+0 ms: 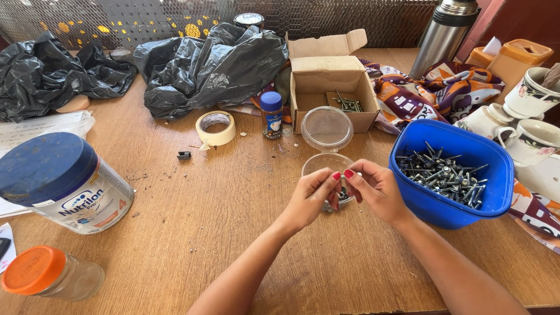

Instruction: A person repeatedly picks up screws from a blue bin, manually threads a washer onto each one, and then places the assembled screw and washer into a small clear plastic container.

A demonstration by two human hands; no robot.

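My left hand [311,198] and my right hand [376,189] meet over a small clear plastic container [325,164] with its hinged lid [326,128] open behind it. The fingertips of both hands pinch together at a small metal piece [342,192] above the container; it is too small and hidden to tell which hand grips it. A few dark screws lie inside the container under my fingers. Right of my right hand stands a blue plastic tub [487,151] filled with several dark screws [446,175].
An open cardboard box [332,79] with screws sits behind the container. A masking tape roll [216,127], small blue-capped bottle [271,114], black plastic bags [204,64], large blue-lidded tin [61,181], orange-lidded jar [49,274], steel thermos [443,32] and cups [531,140] surround the wooden table.
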